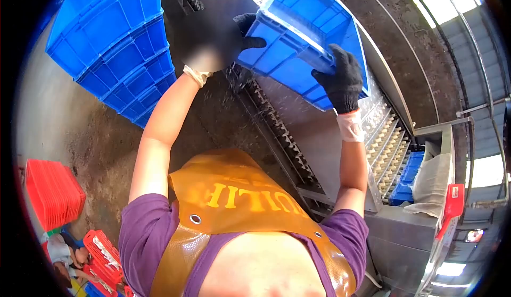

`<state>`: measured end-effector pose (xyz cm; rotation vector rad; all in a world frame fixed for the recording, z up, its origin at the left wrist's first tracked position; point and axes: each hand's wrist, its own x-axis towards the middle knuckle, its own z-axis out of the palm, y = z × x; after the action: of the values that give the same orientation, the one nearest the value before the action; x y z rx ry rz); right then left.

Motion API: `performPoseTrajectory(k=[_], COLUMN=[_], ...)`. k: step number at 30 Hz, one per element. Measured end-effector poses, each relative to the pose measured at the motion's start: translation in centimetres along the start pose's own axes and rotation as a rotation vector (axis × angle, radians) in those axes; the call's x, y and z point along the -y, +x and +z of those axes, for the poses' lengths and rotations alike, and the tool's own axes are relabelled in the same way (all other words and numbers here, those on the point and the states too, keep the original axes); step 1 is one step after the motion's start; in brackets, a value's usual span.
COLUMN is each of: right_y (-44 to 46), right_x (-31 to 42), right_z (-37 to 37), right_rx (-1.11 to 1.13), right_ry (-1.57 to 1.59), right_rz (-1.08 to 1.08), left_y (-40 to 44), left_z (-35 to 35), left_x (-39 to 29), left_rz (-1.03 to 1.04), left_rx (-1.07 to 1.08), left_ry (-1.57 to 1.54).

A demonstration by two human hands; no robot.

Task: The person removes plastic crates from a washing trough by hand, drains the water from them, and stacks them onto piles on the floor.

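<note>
A blue plastic crate [287, 57] is tilted in front of me, its open top facing up and away. My right hand [343, 79], in a black knit glove over a pale inner glove, is closed on the crate's right rim, with the thumb on the outer wall. At the crate's left end is my left hand [242, 39], also dark-gloved. Its thumb and fingers close around the edge there, while the rest of that hand is smeared by a blur. Water drops spray below the crate.
Blue crates [120, 47] rise in a tall stack at left. A metal conveyor machine [391, 148] runs along the right, with another blue crate [407, 177] inside and a red scraper-like tool [452, 206] beside it. Red baskets [53, 196] and another person [66, 254] are at lower left.
</note>
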<state>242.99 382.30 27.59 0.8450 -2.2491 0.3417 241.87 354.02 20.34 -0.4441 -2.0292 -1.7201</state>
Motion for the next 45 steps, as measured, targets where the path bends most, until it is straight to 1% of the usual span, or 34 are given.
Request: performPoseTrajectory(k=[1, 2, 3, 4, 5, 7, 9, 11, 12, 14, 15, 17, 18, 19, 20, 21, 22, 23, 24, 26, 27, 29, 30, 31, 33, 35, 37, 38, 39, 40, 41, 43, 44, 45], right_y=[-0.4, -1.7, -3.0, -5.0, -7.6, -13.3, -16.2, -16.6, -17.4, -18.8, -19.0, -18.4, -17.5, -16.5, -15.4, -14.6, -13.2, -11.7, -10.0, -5.1, -3.0, 1.9, 4.2, 6.4, 10.8, 14.7, 18.3, 20.2, 21.6, 22.6, 23.4, 25.1, 25.9, 26.9], right_x=[-0.4, -1.6, -1.6, -2.6, -4.1, -6.4, -5.3, -3.0, -3.0, -3.4, -2.4, 0.0, 0.9, 2.0, 2.5, 2.4, 2.2, 2.3, 2.5, 4.2, 4.4, 6.0, 7.6, 9.1, 11.2, 13.9, 17.1, 18.6, 20.0, 21.6, 23.1, 24.7, 25.1, 25.6], right_z=[-1.1, -1.6, -2.7, -2.7, -1.8, 1.5, 3.9, 4.5, 5.3, 7.5, 7.8, 8.3, 8.1, 7.7, 7.8, 8.4, 9.0, 9.5, 9.8, 8.3, 8.9, 9.1, 8.0, 7.0, 7.9, 8.3, 8.7, 9.0, 9.2, 9.1, 9.0, 10.4, 12.5, 15.0], right_rx=[-0.090, -0.233, -0.273, -0.406, -0.541, -0.421, -0.238, -0.242, -0.261, -0.386, -0.404, -0.536, -0.541, -0.540, -0.533, -0.524, -0.475, -0.446, -0.422, -0.383, -0.381, -0.406, -0.351, -0.281, -0.302, -0.202, -0.108, -0.066, -0.034, -0.023, 0.031, 0.085, 0.144, 0.194], right_ry=[-0.073, -0.019, -0.094, -0.074, -0.051, 0.387, 1.052, 0.930, 0.934, 0.915, 0.921, 0.984, 0.993, 1.105, 1.221, 1.244, 1.086, 1.024, 0.962, 1.425, 1.317, 1.250, 1.407, 1.418, 1.291, 1.369, 1.435, 1.353, 1.264, 1.279, 1.285, 1.299, 1.216, 1.131], right_rz=[0.010, 0.024, 0.191, 0.260, 0.327, 0.596, 0.929, 0.887, 0.884, 0.854, 0.848, 0.820, 0.806, 0.789, 0.769, 0.754, 0.628, 0.552, 0.476, 0.477, 0.370, 0.203, 0.226, 0.238, 0.080, 0.013, -0.051, 0.031, 0.105, 0.083, 0.085, 0.083, 0.102, 0.121], left_y=[0.4, 0.8, 1.3, 2.0, 2.3, 2.8, 2.4, 1.5, 1.0, -0.3, -0.9, -1.8, -2.1, -2.4, -2.6, -3.0, -3.3, -3.9, -4.6, -6.3, -7.0, -8.2, -8.9, -9.4, -10.5, -11.2, -11.5, -11.7, -12.0, -12.0, -12.1, -12.2, -12.2, -12.3], left_z=[0.3, 0.7, 1.2, 1.5, 1.8, 2.1, 2.9, 3.4, 3.4, 3.4, 3.2, 1.8, 0.9, 0.0, -1.1, -2.1, -3.1, -4.5, -5.7, -7.4, -8.8, -11.3, -12.7, -13.8, -16.9, -18.9, -22.1, -23.7, -25.1, -26.7, -28.8, -33.3, -34.9, -35.6], left_x=[-1.0, -1.9, -2.4, -2.0, -2.4, -3.5, -4.4, -5.5, -5.6, -7.1, -7.9, -9.7, -10.6, -11.4, -12.3, -13.4, -14.8, -15.7, -16.5, -19.2, -19.2, -22.0, -22.8, -23.7, -25.3, -27.1, -27.2, -27.1, -26.9, -26.6, -26.2, -24.3, -22.8, -21.9], left_rz=[0.006, 0.017, 0.030, 0.114, 0.127, 0.114, 0.159, 0.198, 0.174, 0.220, 0.248, 0.307, 0.348, 0.355, 0.415, 0.474, 0.510, 0.507, 0.486, 0.411, 0.468, 0.460, 0.441, 0.507, 0.473, 0.432, 0.317, 0.315, 0.316, 0.313, 0.319, 0.024, 0.076, -0.002], left_rx=[0.003, 0.022, 0.042, -0.036, -0.034, -0.075, -0.083, -0.106, -0.078, -0.063, -0.059, -0.016, 0.019, 0.009, -0.014, -0.037, -0.088, -0.142, -0.209, -0.307, -0.398, -0.473, -0.535, -0.604, -0.696, -0.788, -0.915, -0.944, -0.984, -1.020, -1.038, -1.059, -1.024, -1.008], left_ry=[0.003, 0.007, 0.009, 0.137, 0.135, 0.156, 0.089, 0.081, 0.010, 0.027, 0.037, 0.119, 0.198, 0.211, 0.213, 0.218, 0.213, 0.267, 0.214, 0.094, 0.049, 0.172, 0.189, 0.263, 0.304, 0.391, 0.330, 0.350, 0.476, 0.599, 0.612, 0.917, 1.029, 1.064])
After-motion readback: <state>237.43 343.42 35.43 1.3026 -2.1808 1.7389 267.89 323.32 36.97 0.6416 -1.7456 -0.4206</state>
